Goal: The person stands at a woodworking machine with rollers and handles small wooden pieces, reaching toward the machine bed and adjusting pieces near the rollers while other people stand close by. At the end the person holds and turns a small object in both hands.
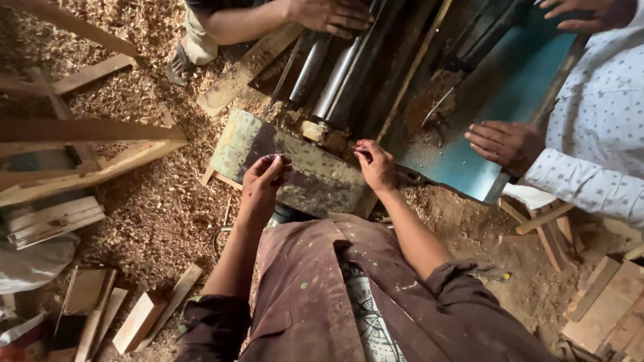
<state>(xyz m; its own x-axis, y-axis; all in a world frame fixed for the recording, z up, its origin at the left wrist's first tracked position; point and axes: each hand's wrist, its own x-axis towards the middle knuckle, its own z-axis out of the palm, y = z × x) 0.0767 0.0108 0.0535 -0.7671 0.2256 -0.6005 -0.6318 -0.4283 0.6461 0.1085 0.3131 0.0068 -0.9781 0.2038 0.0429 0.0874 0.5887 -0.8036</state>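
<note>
I lean over a worn green metal side panel (pixel 315 175) of a woodworking machine. My left hand (pixel 265 179) rests against the panel's face, fingers curled, and I cannot tell whether it holds anything small. My right hand (pixel 374 164) touches the panel's upper edge with fingertips pinched together near a wooden block (pixel 318 133). Steel rollers (pixel 335 74) run away from me above the panel. A blue-green machine table (pixel 496 100) lies to the right.
A person in a white patterned sleeve presses a hand (pixel 504 142) on the blue-green table; another person's hand (pixel 332 15) rests on the rollers. Sawdust and shavings (pixel 161 208) cover the floor. Wooden planks (pixel 80 151) lie left, offcuts (pixel 607 308) right.
</note>
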